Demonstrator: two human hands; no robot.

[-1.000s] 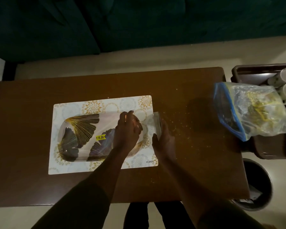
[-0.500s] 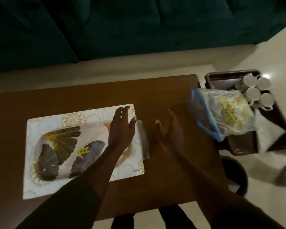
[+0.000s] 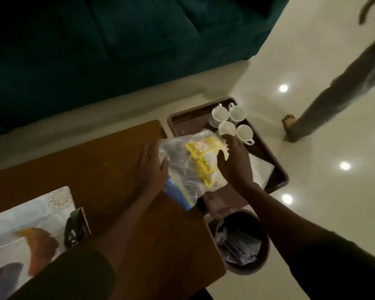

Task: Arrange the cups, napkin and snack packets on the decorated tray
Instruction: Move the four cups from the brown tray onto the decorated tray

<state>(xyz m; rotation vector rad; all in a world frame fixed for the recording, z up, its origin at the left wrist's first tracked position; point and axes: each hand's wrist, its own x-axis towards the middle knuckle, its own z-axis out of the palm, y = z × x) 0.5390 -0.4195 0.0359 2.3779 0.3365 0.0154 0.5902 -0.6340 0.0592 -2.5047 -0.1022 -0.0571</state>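
A clear plastic bag of yellow snack packets [image 3: 193, 167] lies across the right edge of the brown table [image 3: 100, 161] and a brown plastic tray [image 3: 182, 122]. My left hand [image 3: 151, 167] grips the bag's left side and my right hand [image 3: 235, 164] holds its right side. Several white cups [image 3: 232, 122] stand in the brown tray's far corner. A white napkin [image 3: 261, 169] lies in that tray, partly hidden by my right hand. The decorated tray [image 3: 13, 230], in clear wrap with a leaf pattern, sits at the lower left on a patterned mat [image 3: 59, 198].
A dark round waste bin [image 3: 240, 241] holding crumpled wrapping stands on the floor under the table's right end. A dark green sofa [image 3: 117, 44] runs along the far side. Another person's leg and bare foot [image 3: 290, 124] are on the shiny floor at right.
My view has swung right. Both hands left the decorated tray and its wrap, reached right, and took hold of the snack bag. Another person's leg has come into view.
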